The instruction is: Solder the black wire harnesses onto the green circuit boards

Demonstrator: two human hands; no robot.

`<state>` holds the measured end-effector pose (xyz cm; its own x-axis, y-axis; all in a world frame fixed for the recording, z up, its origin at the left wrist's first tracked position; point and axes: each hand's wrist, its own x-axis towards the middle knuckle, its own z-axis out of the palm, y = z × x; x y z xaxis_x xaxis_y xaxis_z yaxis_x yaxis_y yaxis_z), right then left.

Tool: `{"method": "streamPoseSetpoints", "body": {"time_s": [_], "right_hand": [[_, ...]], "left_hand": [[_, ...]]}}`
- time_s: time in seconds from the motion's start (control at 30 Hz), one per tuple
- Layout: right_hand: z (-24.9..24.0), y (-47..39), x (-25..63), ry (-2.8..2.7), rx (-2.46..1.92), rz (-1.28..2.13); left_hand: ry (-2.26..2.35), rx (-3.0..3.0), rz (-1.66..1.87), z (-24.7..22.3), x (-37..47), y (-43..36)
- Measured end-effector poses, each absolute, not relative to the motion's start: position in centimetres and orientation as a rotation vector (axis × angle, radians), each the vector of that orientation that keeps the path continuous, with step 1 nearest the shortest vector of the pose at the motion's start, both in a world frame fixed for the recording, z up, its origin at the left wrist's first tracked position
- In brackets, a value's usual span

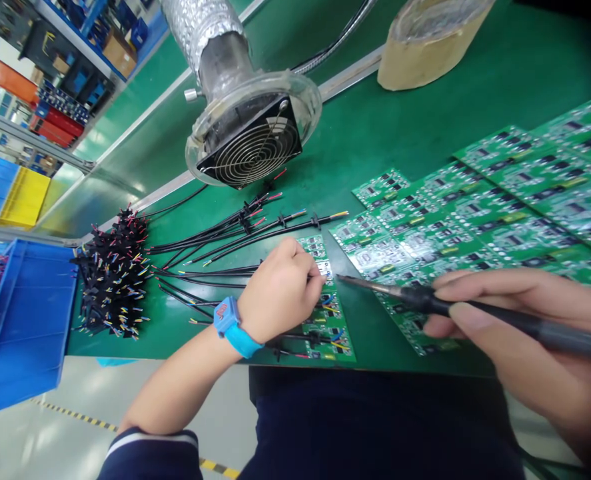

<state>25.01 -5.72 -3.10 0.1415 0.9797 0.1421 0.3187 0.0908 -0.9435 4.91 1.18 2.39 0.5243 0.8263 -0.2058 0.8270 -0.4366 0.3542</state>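
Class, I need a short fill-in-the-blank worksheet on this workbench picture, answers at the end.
1. The right hand holds an iron with a ____ handle.
2. The watch is coloured ____.
3. From the wearer's viewpoint, the cable pile lies to the ____ of the left hand.
4. The bench has a ____ top.

Missing words: black; blue; left; green.

Cable pile (110, 287) left on bench (345, 137), board panels (475, 223) right, board strip (332, 320) between; fan hood (255, 147) farther back.
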Motion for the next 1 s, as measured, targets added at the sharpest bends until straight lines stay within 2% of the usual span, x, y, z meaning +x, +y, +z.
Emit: {"method": "streamPoseSetpoints", "body": {"time_s": [1.0], "right_hand": [[-2.67, -5.15, 24.70, -1.595, -1.460, 0.755]], "left_hand": [[1.527, 2.188, -0.040, 2.66, 5.86, 2.01]]}}
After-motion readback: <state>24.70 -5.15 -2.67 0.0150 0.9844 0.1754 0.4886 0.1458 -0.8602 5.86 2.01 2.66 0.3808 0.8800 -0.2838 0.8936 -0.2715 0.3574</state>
